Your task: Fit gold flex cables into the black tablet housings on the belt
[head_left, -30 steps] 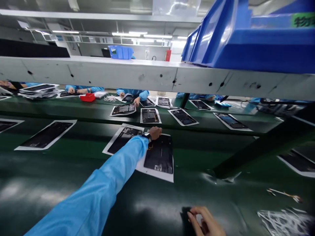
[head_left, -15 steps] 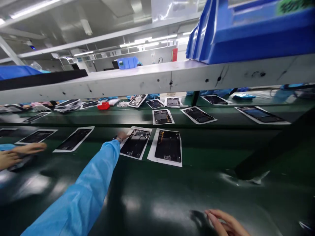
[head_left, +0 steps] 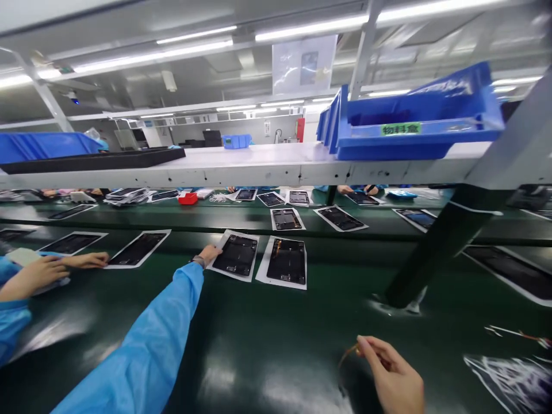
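My left hand (head_left: 210,253), in a blue sleeve with a wristwatch, reaches far out over the green belt and grips the left edge of a white sheet (head_left: 218,265) that carries a dark open tablet chassis (head_left: 237,255). A second sheet with a chassis (head_left: 287,261) lies just to its right, side by side with the first. Near the bottom edge my right hand (head_left: 394,379) pinches a thin orange strip (head_left: 347,355) between its fingertips, low over the belt.
A co-worker's two hands (head_left: 47,269) work on a sheet at the left. More chassis on sheets lie along the belt and on the far lane (head_left: 287,219). A white shelf (head_left: 259,164) with blue bins (head_left: 414,123) spans overhead; a black post (head_left: 435,247) slants down at the right. Loose strips (head_left: 513,382) lie bottom right.
My left hand moved from between the two chassis to the left sheet's left edge, and the overlapping sheets now lie side by side. My right hand rose with the strip. The view tilted up.
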A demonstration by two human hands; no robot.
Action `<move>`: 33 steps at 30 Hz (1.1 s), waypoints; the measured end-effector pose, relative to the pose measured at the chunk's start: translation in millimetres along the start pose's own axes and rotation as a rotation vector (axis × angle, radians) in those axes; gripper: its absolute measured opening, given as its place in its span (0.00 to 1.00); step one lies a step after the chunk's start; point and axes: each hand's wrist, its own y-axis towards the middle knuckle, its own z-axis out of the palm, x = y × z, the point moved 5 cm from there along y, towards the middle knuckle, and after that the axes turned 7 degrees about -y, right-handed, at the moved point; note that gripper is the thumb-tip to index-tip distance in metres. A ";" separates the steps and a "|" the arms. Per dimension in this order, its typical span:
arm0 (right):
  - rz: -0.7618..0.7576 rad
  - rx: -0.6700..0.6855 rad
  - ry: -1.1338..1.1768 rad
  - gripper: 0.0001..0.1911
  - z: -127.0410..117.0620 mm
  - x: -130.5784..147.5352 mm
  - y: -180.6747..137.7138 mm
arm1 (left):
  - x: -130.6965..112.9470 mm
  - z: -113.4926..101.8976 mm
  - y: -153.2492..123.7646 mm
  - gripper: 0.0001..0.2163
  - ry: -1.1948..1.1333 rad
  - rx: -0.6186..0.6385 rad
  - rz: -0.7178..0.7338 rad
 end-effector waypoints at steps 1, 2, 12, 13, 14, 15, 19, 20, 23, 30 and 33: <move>0.003 -0.001 0.003 0.26 -1.0 -0.1 0.6 | 6.7 -1.3 -7.8 0.14 -0.067 0.047 -0.030; 0.007 0.001 0.010 0.26 -2.0 -0.4 1.7 | 14.6 -1.3 -18.1 0.14 -0.139 0.096 -0.058; -0.172 -0.036 -0.134 0.24 -33.8 16.0 11.2 | 99.7 84.4 -229.0 0.26 -0.782 0.548 -0.051; -0.234 -0.062 -0.192 0.22 -38.5 26.3 7.6 | 100.1 93.6 -248.8 0.25 -0.797 0.569 -0.022; -0.299 -0.070 -0.238 0.21 -42.5 38.0 3.0 | 99.1 100.7 -265.7 0.24 -0.786 0.579 0.013; -0.355 -0.058 -0.272 0.19 -45.9 50.2 -2.5 | 97.5 105.8 -279.4 0.24 -0.749 0.583 0.052; -0.392 0.155 -0.377 0.16 -54.2 92.1 -27.4 | 92.1 108.7 -308.1 0.21 -0.569 0.672 0.183; -0.380 0.232 -0.398 0.15 -53.6 100.5 -34.5 | 93.1 104.3 -308.7 0.21 -0.481 0.662 0.205; -0.381 0.486 -0.419 0.12 -38.4 124.1 -55.6 | 90.9 78.5 -301.4 0.20 -0.182 0.412 0.332; -0.406 0.976 -0.365 0.09 65.8 149.4 -67.5 | 31.5 88.3 -322.7 0.40 -0.432 0.678 0.582; -0.361 1.005 -0.320 0.09 106.4 138.3 -52.1 | 25.8 104.0 -320.3 0.32 -0.380 0.645 0.559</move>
